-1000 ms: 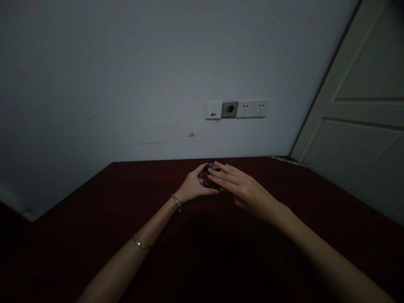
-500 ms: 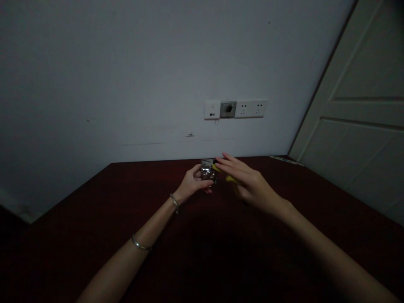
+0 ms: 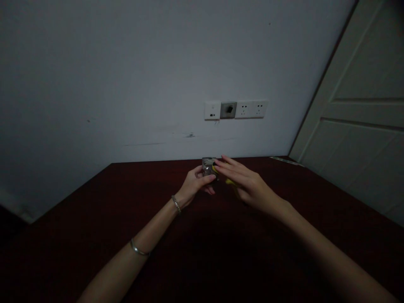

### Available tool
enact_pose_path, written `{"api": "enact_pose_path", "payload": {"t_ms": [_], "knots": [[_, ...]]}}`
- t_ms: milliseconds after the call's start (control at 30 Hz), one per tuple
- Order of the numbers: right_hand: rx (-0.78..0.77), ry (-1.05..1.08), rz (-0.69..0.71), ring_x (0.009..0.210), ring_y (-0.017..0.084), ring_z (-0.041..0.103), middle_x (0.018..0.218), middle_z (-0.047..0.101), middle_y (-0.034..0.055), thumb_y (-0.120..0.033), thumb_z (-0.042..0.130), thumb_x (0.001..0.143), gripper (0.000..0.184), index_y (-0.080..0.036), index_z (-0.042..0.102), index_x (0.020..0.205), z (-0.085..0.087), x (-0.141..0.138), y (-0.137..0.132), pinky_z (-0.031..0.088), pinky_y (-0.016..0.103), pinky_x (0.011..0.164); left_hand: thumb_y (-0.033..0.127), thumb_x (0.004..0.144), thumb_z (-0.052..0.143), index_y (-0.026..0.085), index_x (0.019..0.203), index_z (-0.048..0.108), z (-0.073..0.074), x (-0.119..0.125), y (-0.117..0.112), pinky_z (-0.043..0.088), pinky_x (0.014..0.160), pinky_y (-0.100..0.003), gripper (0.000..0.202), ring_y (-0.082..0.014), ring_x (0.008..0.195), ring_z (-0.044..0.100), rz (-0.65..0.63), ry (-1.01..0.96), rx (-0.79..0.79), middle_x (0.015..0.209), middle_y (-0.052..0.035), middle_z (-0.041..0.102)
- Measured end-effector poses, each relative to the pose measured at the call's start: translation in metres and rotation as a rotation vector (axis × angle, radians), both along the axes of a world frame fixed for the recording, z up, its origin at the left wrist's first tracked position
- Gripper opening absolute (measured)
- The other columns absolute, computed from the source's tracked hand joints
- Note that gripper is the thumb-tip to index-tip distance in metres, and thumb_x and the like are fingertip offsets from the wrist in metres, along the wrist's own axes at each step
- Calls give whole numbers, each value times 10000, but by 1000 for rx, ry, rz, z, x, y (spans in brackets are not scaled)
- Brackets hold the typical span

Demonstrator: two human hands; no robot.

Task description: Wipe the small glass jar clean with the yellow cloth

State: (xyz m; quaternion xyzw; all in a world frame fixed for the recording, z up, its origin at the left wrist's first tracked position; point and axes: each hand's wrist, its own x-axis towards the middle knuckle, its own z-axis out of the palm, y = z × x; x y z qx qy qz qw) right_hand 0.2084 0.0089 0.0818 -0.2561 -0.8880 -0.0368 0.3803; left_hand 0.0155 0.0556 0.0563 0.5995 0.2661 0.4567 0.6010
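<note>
My left hand is closed around a small, shiny, block-shaped object. Its surface is glossy and partly see-through, with grey and dark patches; the exact kind is too dim to make out. My right hand is against the object's right side, fingers together and bent, holding a yellow item. Parts of this yellow item show at the fingertips and below the fingers, with a dark spot near the tips. Most of it is hidden behind the hand, so its kind is unclear. Both hands are above the dark red tabletop.
A pale wall rises behind the table. On it sits a row of sockets and switches. A white panelled door stands at the right. A thin printed strip lies along the table's back right edge.
The shiny object has tilted slightly and moved a little to the right in my left hand's hold. My right hand stays close beside it with the yellow item.
</note>
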Motion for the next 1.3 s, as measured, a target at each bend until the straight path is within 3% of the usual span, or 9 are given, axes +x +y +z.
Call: {"api": "enact_pose_path", "payload": {"t_ms": [533,967,1200,1300], "knots": [[-20,87,-8,1389,208,287,1440,445,33,110,383,742,756,-258,392,1402,2,2,1,349,517,1097,276,583,809,107,1063,533,-2,1,1,552,471,-252,578,-111,572,583,-54,8,61,812,-42,627],[80,-97,99,1411,194,228,1419,471,69,108,372,792,699,-216,373,1411,8,-2,-6,351,508,1099,238,579,817,109,1116,540,-5,0,7,541,478,-220,617,-133,671,608,19,-78,80,895,-69,637],[83,-127,7,1419,211,202,1468,402,66,150,365,702,837,-229,301,1446,7,2,-4,338,524,1101,240,534,851,132,1129,515,-5,-2,7,543,480,-249,692,-153,655,629,-9,2,116,910,-77,652],[51,-114,-26,1419,207,201,1480,382,70,148,350,681,847,-213,303,1446,8,4,-3,335,513,1106,213,507,863,143,1146,517,-4,-3,3,562,576,-283,730,-190,743,665,-24,55,155,980,-98,661]]}}
